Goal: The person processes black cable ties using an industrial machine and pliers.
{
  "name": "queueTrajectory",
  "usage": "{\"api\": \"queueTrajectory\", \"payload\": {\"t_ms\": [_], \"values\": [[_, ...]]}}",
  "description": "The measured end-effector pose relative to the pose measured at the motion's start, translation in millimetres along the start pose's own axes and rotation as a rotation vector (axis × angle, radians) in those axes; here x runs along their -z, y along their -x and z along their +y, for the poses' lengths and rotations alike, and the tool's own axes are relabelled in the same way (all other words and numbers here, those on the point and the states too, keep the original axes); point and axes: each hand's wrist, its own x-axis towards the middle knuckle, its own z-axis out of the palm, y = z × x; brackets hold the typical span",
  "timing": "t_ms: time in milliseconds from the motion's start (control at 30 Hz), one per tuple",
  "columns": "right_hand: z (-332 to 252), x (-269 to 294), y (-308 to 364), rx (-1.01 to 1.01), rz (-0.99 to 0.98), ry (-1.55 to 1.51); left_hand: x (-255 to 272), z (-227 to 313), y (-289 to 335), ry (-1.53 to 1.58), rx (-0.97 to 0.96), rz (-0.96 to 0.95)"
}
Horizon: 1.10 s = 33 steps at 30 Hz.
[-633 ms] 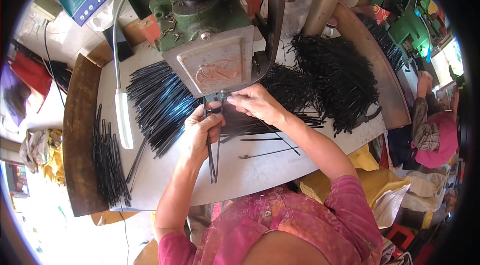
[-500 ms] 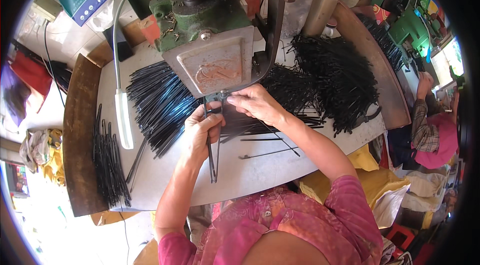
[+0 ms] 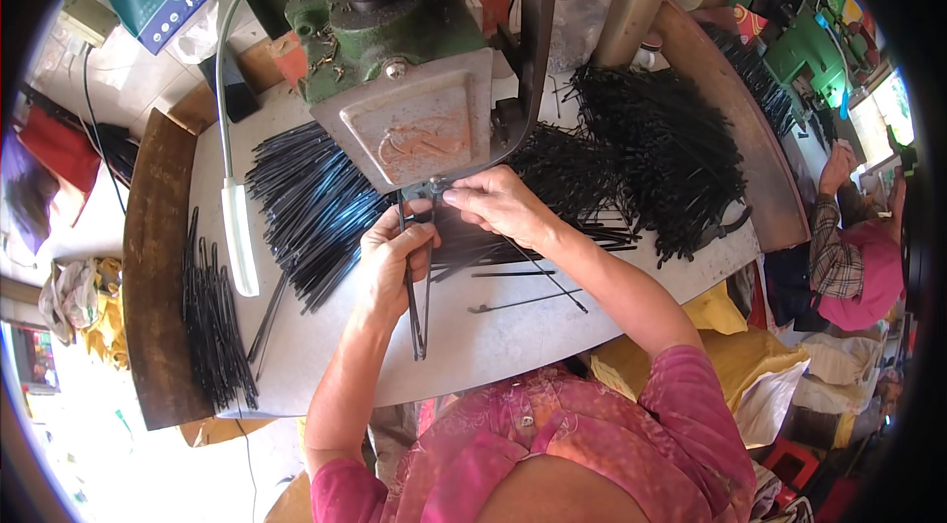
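Under the head of a green press (image 3: 395, 49), both of my hands work close together. My left hand (image 3: 395, 252) is closed round thin black rods (image 3: 420, 311), whose lower ends come together above the table. Their upper ends reach the press tool, right below its grey front plate (image 3: 419, 123). My right hand (image 3: 498, 202) pinches at the tool's right side; its fingertips hide whatever small part is between them. Below the right wrist a slanting black rod (image 3: 552, 276) runs down to the right; whether that hand touches it, I cannot tell.
Black rods lie in a large bundle (image 3: 311, 212) left of the press, a smaller one (image 3: 212, 326) by the wooden side board (image 3: 158, 276), and a heap (image 3: 661, 158) on the right. A lamp (image 3: 240, 237) hangs at left. A metal flask (image 3: 631, 10) stands behind; a co-worker (image 3: 853, 266) sits far right.
The view has shifted slightly, so the press appears a little further left and higher. Both hands keep nearly the same hold and place at the press tool.
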Motion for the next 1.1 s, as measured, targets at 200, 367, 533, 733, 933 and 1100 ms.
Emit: {"api": "queueTrajectory", "payload": {"t_ms": [200, 367, 533, 733, 933, 1100], "values": [[-5.0, -1.3, 0.7, -0.1, 0.006, -0.081, 2.5, 4.5, 0.3, -0.057, 0.015, 0.004], [-3.8, -4.3, 1.3, -0.085, 0.01, -0.122, 2.7, 6.1, 1.6, -0.065, -0.002, -0.012], [-2.5, -5.2, 2.4, -0.073, 0.004, -0.142, 1.1, 6.1, 6.0, -0.054, -0.012, 0.0], [10.0, -0.3, 18.2, 0.088, -0.012, 0.182, 5.4, 16.9, 12.9, -0.294, 0.001, -0.01], [3.0, 21.1, 31.0, 0.344, 0.103, 0.457, 24.9, 27.9, 30.5, -0.459, 0.07, -0.076], [21.3, -6.0, 76.9, 0.377, -0.201, 1.004, 30.2, 20.2, 24.4, -0.336, 0.035, -0.015]]}}
